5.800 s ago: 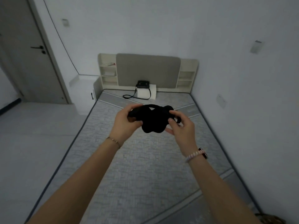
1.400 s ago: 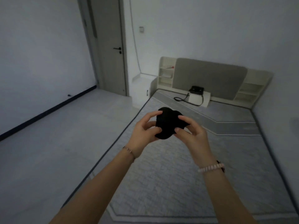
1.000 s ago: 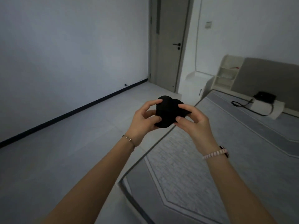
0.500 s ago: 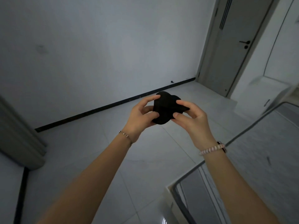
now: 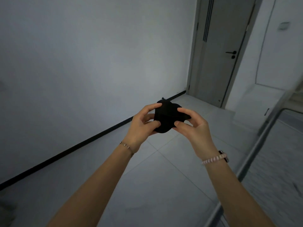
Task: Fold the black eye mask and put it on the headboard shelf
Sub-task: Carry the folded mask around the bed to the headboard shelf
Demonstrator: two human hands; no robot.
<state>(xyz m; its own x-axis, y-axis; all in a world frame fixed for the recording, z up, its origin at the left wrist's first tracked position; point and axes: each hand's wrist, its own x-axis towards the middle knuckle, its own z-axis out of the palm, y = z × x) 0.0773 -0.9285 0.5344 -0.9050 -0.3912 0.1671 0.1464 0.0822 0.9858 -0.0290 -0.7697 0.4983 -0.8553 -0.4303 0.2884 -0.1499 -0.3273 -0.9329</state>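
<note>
At chest height, out over the tiled floor (image 5: 147, 185), we hold the eye mask (image 5: 165, 119) between both hands. Our left hand (image 5: 141, 124) pinches its left edge, thumb on the near face; our right hand (image 5: 192, 124) pinches the right edge likewise. Gripping from both sides presumably keeps the folded halves pressed together so the soft fabric cannot spring open. At far right stands a grey door (image 5: 219, 51); the bed edge (image 5: 255, 153) runs along the right. No headboard shelf is in view.
</note>
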